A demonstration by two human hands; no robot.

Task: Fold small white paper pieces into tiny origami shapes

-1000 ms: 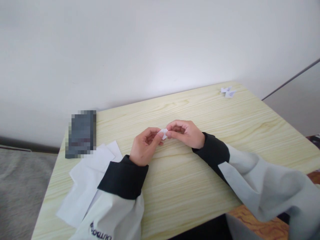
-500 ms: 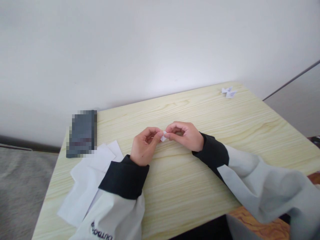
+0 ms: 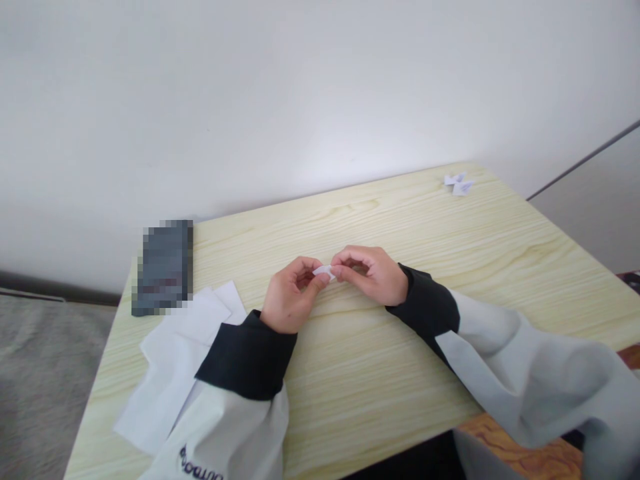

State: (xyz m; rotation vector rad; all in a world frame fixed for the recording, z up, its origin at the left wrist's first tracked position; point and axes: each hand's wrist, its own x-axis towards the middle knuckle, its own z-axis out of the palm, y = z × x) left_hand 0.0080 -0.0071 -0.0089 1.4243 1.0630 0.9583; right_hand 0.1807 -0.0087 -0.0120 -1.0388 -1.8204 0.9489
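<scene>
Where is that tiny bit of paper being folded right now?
In the head view, the paper is near the middle of the table, pinched between the left hand and right hand, to the right of the white sheets.

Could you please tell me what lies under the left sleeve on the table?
Loose white paper sheets on the table run under the left sleeve; the covered part is hidden.

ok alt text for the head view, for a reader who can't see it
A left hand and right hand pinch a small white paper between them above a pale wood table. Loose white sheets lie at the left by a blurred dark block, and two tiny folded pieces sit at the far right corner.
</scene>
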